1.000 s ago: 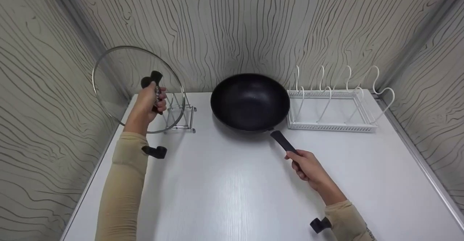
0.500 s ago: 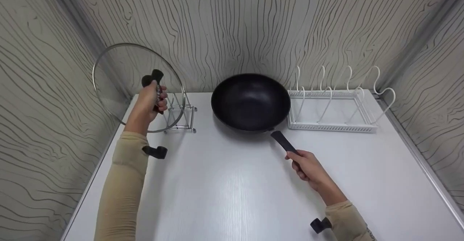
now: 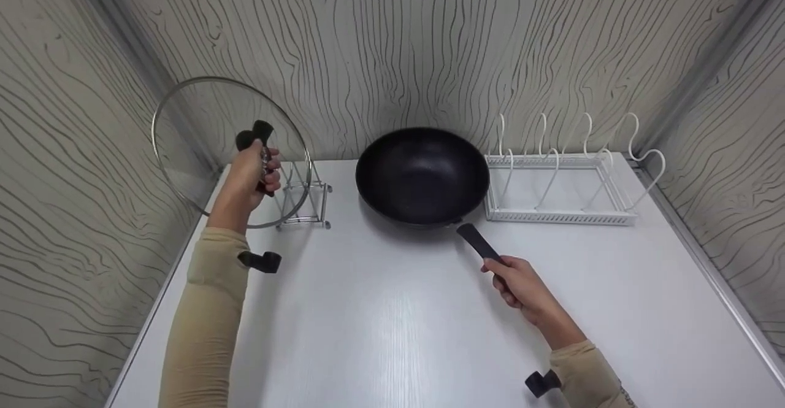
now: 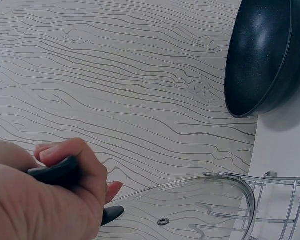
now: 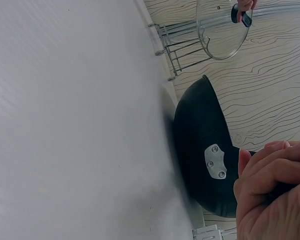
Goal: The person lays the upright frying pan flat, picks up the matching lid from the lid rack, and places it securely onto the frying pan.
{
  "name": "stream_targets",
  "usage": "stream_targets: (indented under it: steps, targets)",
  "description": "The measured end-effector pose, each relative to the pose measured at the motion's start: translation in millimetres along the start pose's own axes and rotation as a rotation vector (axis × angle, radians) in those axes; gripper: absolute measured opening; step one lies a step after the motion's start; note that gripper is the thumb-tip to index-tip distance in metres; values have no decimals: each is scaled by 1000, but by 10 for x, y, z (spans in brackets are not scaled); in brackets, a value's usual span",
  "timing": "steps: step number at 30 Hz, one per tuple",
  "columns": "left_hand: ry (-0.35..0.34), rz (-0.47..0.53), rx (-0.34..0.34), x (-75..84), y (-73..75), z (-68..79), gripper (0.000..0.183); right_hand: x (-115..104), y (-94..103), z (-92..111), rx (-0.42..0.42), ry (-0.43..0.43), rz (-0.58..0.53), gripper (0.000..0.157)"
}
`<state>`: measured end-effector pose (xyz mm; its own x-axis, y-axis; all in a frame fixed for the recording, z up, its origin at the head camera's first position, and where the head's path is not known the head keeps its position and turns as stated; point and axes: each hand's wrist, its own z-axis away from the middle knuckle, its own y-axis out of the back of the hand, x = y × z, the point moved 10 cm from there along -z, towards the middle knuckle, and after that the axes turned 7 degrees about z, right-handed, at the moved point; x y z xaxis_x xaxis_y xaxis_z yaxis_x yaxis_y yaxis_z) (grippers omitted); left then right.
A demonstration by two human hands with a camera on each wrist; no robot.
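On the left, my left hand (image 3: 245, 169) grips the black handle (image 3: 262, 130) of a large round glass lid (image 3: 193, 144) with a metal rim. The lid stands steeply tilted, partly in front of a small chrome wire rack (image 3: 323, 202). Whether its lower edge touches that rack, I cannot tell. In the left wrist view, fingers curl around the handle, and the clear glass (image 4: 190, 200) overlaps the wires. My right hand (image 3: 521, 288) holds the long dark handle (image 3: 475, 240) of a black wok (image 3: 423, 178). The wok sits at the back middle, its inside facing up toward me.
Right of the wok stands a white rack (image 3: 564, 216) with several curved wire dividers, very near the wok's rim. Wood-grain panels (image 3: 405, 46) enclose the white table (image 3: 380, 316) at the back and both sides. Black wrist mounts (image 3: 262, 262) sit on both sleeves.
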<state>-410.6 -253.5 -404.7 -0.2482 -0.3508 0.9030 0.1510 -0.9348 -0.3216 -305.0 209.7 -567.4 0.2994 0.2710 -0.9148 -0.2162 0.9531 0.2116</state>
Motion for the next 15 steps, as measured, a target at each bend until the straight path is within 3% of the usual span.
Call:
stream_targets:
  steps: [10,15]
  targets:
    - [-6,26,-16,70,-32,-11,39,-57,26,-46,20,15,12,32]
    - [-10,12,-21,8,11,15,40,-2,-2,-8,10,14,18,33]
